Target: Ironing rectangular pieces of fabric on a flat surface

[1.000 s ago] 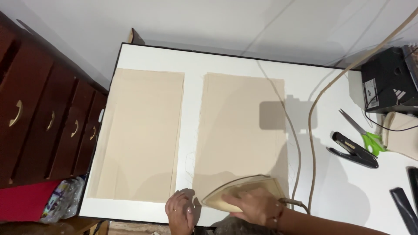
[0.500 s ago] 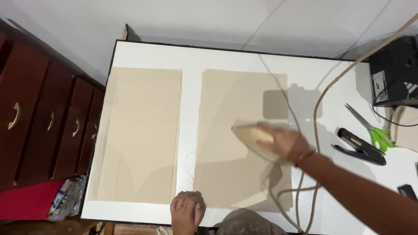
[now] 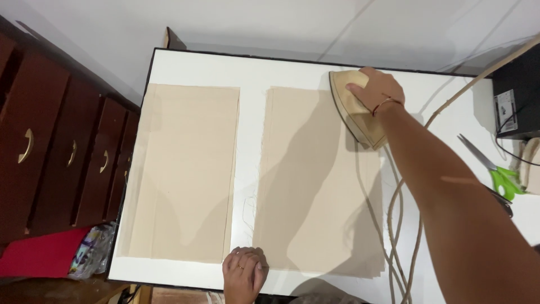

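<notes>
- My right hand point(image 3: 376, 90) is closed around the handle of a tan clothes iron point(image 3: 355, 110), fingers wrapped over the top, so I can press the soleplate flat against the cloth.
- The iron sits at the far right corner of the right-hand beige fabric panel point(image 3: 315, 186), its pointed nose toward the table's far edge.
- My left hand point(image 3: 244, 273) is loosely curled, knuckles up, pressing on the near left corner of that same panel; it grips nothing, and I judge it is there to pin the cloth so it stays taut and does not creep.
- A second beige fabric panel point(image 3: 183, 169) lies flat to the left, apart from the first, with a strip of white table point(image 3: 250, 70) between them.
- The iron's cord point(image 3: 402, 225) trails off the right side of the panel in loose loops, lying clear of the stretch I am pressing.
- Green-handled scissors point(image 3: 495, 171) lie well to the right, beyond my forearm.
- My forearm covers part of the table's right side, and a dark tool beneath it shows only as a sliver.
- The black box point(image 3: 517, 95) at the far right is cut by the frame edge, as is the dark wooden chest of drawers point(image 3: 62, 152) on the left.
- The iron's soleplate is hidden against the fabric.
</notes>
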